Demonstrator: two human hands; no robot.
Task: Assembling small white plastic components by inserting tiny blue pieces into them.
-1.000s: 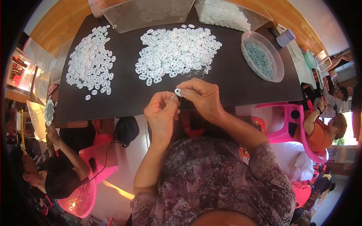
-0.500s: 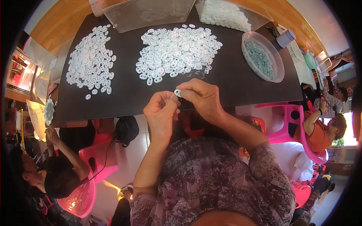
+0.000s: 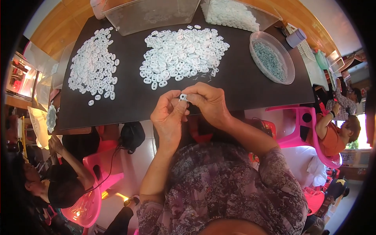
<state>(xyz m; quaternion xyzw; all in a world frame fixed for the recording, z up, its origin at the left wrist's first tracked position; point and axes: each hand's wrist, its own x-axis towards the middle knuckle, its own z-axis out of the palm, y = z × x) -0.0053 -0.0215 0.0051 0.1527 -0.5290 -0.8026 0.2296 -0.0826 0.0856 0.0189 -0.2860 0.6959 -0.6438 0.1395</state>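
Note:
Over the table's near edge, my left hand [image 3: 169, 109] and my right hand [image 3: 209, 101] meet at the fingertips. Pinched between them is a small white oval plastic piece [image 3: 183, 96] with a dark hole showing; whether a pin sits in it is too small to tell. Beyond my hands spreads a large heap of similar white oval two-hole pieces [image 3: 182, 55]. A few thin pins [image 3: 204, 76] lie by its near right edge. Farther right, a round clear dish [image 3: 290, 74] holds many small greenish-grey metal pins [image 3: 270, 60].
On the dark table [image 3: 129, 111], a second heap of white pieces [image 3: 92, 66] lies left. A clear bin [image 3: 152, 17] and a bin of white pieces [image 3: 231, 15] stand at the back. A purple-grey cup [image 3: 296, 39] is far right. Other people sit on pink chairs [image 3: 88, 203] both sides.
The white piece has turned slightly between my fingertips, and my left fingers have closed in nearer to it. The heaps and the dish stay as they were.

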